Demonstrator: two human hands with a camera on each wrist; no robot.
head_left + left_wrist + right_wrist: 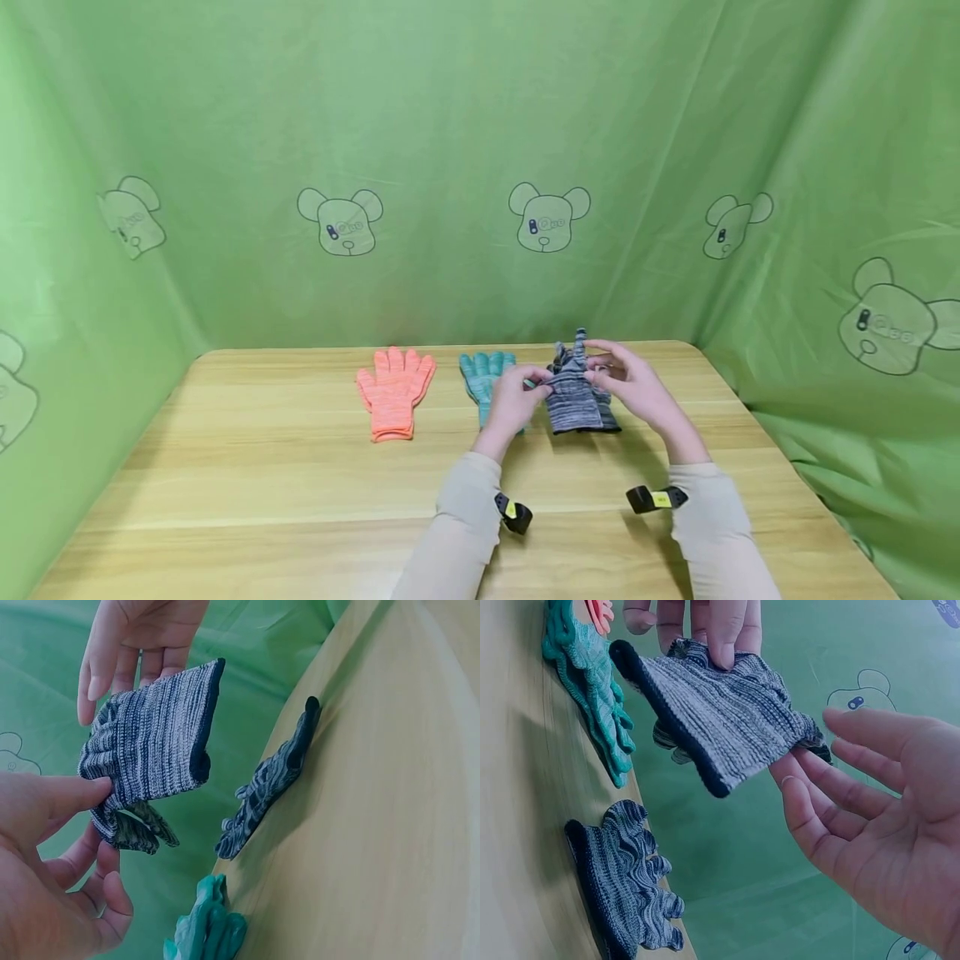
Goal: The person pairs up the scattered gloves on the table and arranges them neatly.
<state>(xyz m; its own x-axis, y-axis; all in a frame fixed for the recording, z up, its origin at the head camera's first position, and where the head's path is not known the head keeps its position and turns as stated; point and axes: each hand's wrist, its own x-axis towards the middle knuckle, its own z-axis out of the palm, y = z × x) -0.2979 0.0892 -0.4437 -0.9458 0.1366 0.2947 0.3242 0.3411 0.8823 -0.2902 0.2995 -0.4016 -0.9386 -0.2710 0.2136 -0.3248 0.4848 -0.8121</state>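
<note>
A grey-and-black knit glove [573,404] with a dark cuff edge is held above the far right of the table. My left hand [516,402] pinches its finger end, thumb on the near face, as the left wrist view shows. From the other side my right hand [900,795] touches the glove's edge with loosely extended fingers; its thumb stands apart from the fabric. Some glove fingers hang folded beneath the cuff part. Another grey-and-black glove [622,885] lies on the table beneath, mostly hidden in the head view.
Left of the grey gloves lies a teal glove [480,371], partly covered by my left hand. Farther left an orange glove [393,392] lies flat, cuff toward me. The wooden table [262,467] ends at a green curtain [450,100] behind and at both sides.
</note>
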